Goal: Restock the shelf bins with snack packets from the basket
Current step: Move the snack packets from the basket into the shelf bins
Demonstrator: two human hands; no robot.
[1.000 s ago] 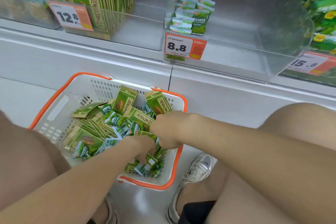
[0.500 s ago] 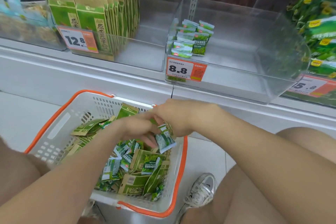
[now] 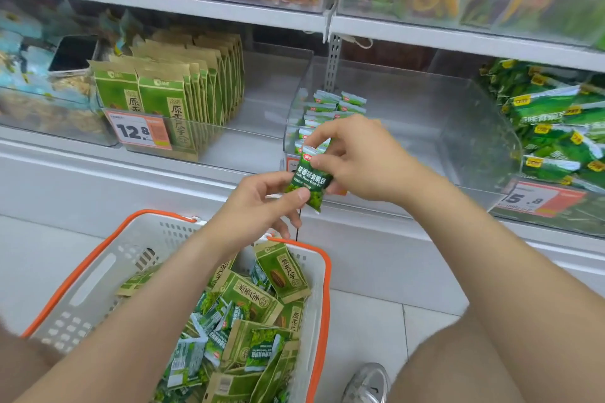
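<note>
Both hands hold one small green pea packet (image 3: 310, 180) in the air above the basket, in front of the shelf. My left hand (image 3: 262, 203) pinches its lower edge with thumb and fingers. My right hand (image 3: 357, 160) pinches its top and right side. Below stands the white basket with an orange rim (image 3: 98, 275), holding several small green packets (image 3: 209, 321) and larger green-and-tan packets (image 3: 284, 273). Behind the hands is a clear shelf bin (image 3: 425, 127) with a short row of the same small packets (image 3: 327, 108) at its left.
To the left, a clear bin holds upright green-and-tan packets (image 3: 170, 98) behind a 12.8 price tag (image 3: 137, 132). A bin of green bags (image 3: 556, 127) is at right. An upper shelf (image 3: 209, 6) carries more bins. My knee and shoe (image 3: 366, 383) are at lower right.
Both hands rose out of the basket with a small green packet and now hold it up in front of the clear bin. The view tilted up toward the shelves.
</note>
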